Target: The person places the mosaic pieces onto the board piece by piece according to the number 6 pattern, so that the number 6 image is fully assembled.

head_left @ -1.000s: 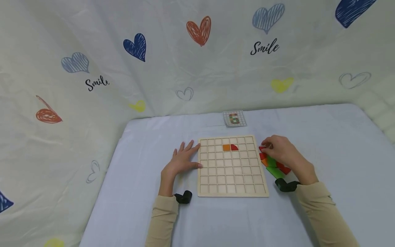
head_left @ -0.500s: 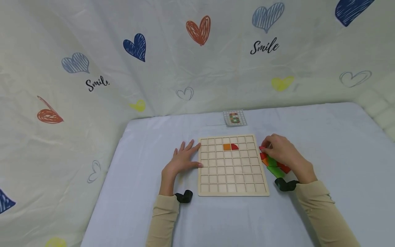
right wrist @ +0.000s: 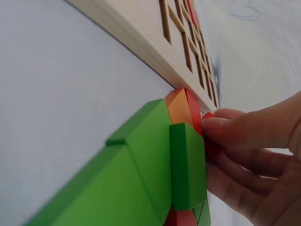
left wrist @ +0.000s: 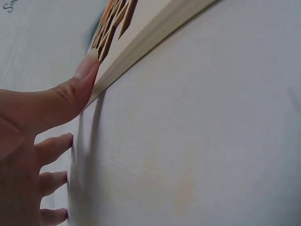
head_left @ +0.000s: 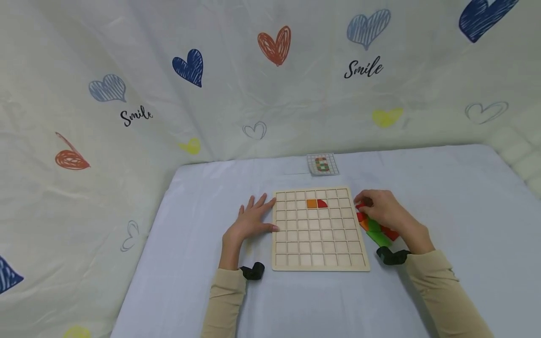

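Observation:
A wooden grid board lies flat on the table, with an orange square block and a red quarter-round block in neighbouring cells near its far side. My left hand rests at the board's left edge, fingers spread, thumb touching the rim. Beyond the right edge, my right hand pinches a red block between thumb and fingers; its full shape is hidden. Under and beside that hand lie several loose blocks: green blocks, an orange block and red blocks.
A small card with a coloured pattern on a grid lies beyond the board, near the table's far edge. The white-covered table meets a hanging cloth printed with hearts. A black wrist camera sits close to the loose blocks.
My right hand has shifted slightly, its fingers turning a little toward the board at the red block. My left hand, the board and its two blocks stay in place.

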### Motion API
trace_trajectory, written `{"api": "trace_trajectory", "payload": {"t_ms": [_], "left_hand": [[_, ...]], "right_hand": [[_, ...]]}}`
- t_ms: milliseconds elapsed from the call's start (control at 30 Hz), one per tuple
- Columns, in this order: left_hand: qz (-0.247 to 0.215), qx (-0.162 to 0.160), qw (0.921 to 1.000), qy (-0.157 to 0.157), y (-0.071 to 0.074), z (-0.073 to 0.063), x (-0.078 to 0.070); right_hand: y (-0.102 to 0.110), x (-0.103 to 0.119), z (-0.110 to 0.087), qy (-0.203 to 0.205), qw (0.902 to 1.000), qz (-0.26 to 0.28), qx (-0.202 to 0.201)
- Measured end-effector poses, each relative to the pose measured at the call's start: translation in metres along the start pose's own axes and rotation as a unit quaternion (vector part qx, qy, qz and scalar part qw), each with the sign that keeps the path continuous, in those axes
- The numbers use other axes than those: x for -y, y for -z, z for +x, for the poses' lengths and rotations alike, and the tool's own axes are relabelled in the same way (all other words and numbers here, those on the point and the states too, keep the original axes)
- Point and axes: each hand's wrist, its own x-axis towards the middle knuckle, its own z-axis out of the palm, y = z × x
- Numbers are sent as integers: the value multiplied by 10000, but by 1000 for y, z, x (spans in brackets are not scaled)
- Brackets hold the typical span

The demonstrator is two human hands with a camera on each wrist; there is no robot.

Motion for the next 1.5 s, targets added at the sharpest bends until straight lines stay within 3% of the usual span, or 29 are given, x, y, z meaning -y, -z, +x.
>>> {"api": "trace_trajectory", "payload": {"t_ms": [367, 700, 1100, 1500], "left_hand": [[41, -8, 10000, -9, 0, 1, 3], [66, 43, 10000, -3, 0, -1, 1], [2, 9, 10000, -33, 0, 0, 1], [-34, 27, 10000, -72, 1, 0, 1]], "right_hand": [[1, 3, 2, 73, 9999, -81, -39], [10, 7, -3, 266, 9988, 269, -322], [17, 22, 11, 381, 9974, 610, 6], [6, 38, 35, 760, 9950, 598, 245]]}}
